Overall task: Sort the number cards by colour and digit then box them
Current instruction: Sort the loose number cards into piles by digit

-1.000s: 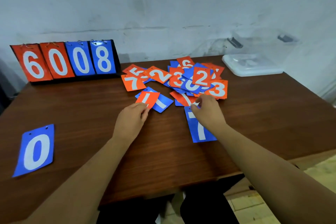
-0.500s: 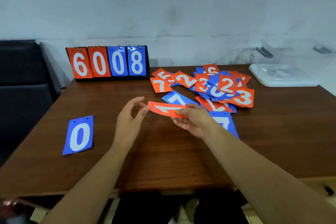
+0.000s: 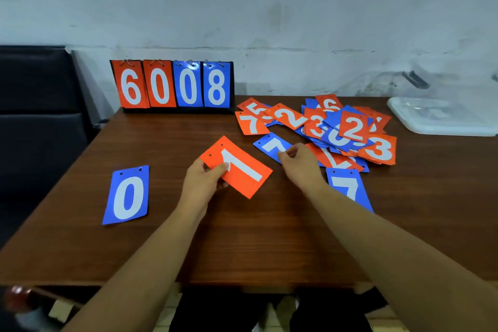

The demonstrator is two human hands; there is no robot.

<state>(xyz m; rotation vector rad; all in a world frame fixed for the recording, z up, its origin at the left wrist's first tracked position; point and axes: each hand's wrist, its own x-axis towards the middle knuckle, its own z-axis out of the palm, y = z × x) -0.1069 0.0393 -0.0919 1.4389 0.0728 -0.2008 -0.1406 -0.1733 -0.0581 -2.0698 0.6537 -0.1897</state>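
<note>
Plastic-coated card, going by the sheen. Each piece is prob. light, thin, a bit bendy & slick, so stacked ones will likely slide. Pile (image 3: pixel 336 129) at 1 o'clock on the table (image 3: pixel 404 210): better not grabbed whole, peel singles off the top. Single card: pinch a corner or short edge, thumb on the face, fingers under. Lying flat on wood, it prob. needs a corner lifted first. Not fragile, though a hard pinch could crease it.

Looks, big to small:
- **Table:** brown wood.
- **Flip stand** (image 3: pixel 172 83): at 11 o'clock, showing orange 6, 0 & blue 0, 8 on rings.
- **Plastic box** (image 3: pixel 442 118): clear, at 2 o'clock, well apart from both hands.
- **Pile:** orange & blue mixed, white digits, overlapping at all angles. 2s, 3s, 5, 6, 7 are readable.
- **Blue 0 card** (image 3: pixel 126 195): alone at 8 o'clock.
- **Blue 7 card** (image 3: pixel 347 188): at 4 o'clock, partly under the R forearm.
- **Orange 1 card** (image 3: pixel 242 167): near centre, two small holes along one short edge.
- **L hand** (image 3: pixel 202 183): grips the orange 1 card at that holed end, thumb on the face.
- **R hand** (image 3: pixel 301 164): at the near corner of a blue card (image 3: pixel 269 145) just beside the pile. Fingers are curled & seem to pinch it; its digit is partly hidden.
</note>
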